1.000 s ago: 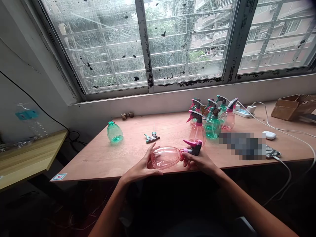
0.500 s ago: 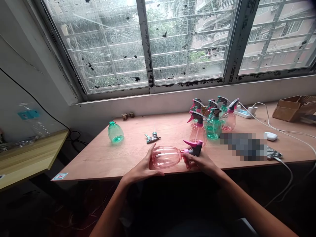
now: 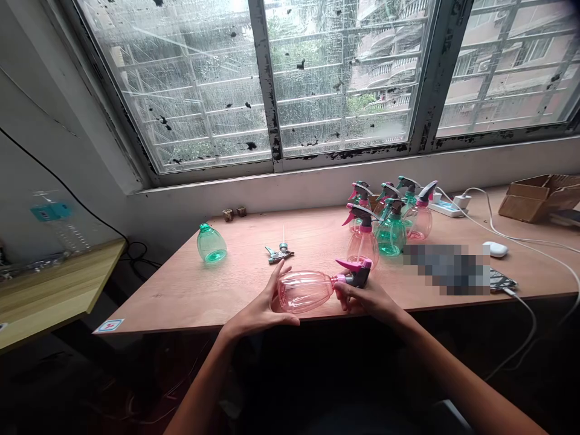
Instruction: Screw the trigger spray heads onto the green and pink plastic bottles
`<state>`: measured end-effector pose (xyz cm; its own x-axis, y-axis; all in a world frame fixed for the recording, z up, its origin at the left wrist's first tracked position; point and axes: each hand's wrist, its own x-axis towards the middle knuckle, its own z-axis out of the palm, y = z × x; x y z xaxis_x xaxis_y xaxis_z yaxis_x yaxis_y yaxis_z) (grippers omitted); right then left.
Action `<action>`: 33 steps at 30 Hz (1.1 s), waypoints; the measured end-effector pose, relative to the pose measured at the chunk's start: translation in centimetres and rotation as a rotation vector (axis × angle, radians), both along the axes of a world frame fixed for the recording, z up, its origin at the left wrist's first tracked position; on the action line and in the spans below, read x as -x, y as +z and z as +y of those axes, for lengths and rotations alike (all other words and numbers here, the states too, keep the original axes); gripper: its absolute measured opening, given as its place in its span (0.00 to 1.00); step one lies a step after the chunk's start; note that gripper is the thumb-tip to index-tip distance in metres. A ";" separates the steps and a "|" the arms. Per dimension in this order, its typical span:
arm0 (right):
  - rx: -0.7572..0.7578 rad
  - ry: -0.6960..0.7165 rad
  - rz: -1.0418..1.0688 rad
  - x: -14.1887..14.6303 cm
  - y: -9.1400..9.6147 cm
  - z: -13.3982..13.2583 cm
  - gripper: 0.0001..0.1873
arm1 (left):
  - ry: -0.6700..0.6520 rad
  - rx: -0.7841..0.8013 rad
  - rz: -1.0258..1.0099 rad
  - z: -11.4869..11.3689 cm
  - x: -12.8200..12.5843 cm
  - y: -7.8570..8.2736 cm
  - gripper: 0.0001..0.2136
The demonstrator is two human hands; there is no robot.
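Observation:
A clear pink spray bottle (image 3: 306, 290) lies on its side near the front edge of the wooden table (image 3: 190, 290). My left hand (image 3: 260, 311) cups the bottle's base, fingers curled around it. My right hand (image 3: 365, 299) grips the neck at the grey and pink trigger head (image 3: 356, 270). A loose trigger sprayer (image 3: 280, 252) with its dip tube lies a little behind the bottle. A green bottle (image 3: 211, 243) without a head lies further left.
A cluster of assembled pink and green spray bottles (image 3: 389, 217) stands at the back right. A power strip (image 3: 446, 207), white cables, an earbud case (image 3: 497, 249), a phone (image 3: 501, 280) and a cardboard box (image 3: 537, 196) sit to the right. A lower wooden bench (image 3: 54, 290) is at left.
Both hands keep their hold on the pink bottle; it has shifted only slightly. Nothing else moved.

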<state>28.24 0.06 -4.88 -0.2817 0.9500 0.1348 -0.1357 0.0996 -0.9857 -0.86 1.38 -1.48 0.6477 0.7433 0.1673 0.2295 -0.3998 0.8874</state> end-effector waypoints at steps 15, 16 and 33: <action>-0.030 -0.024 -0.001 0.1 0.3 -0.1 0.17 | -0.013 0.034 -0.026 -0.2 -0.2 0.2 0.53; -0.023 -0.020 -0.008 0.1 0.3 -0.1 0.17 | -0.006 0.030 -0.028 -0.1 -0.2 0.2 0.51; -0.119 0.026 0.030 0.2 0.1 0.3 0.18 | 0.026 0.016 0.002 0.3 0.0 0.0 0.42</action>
<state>28.06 0.31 -4.82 -0.3003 0.9192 0.2546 -0.1695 0.2113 -0.9626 -0.90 1.66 -1.49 0.6281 0.7627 0.1544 0.2412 -0.3795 0.8932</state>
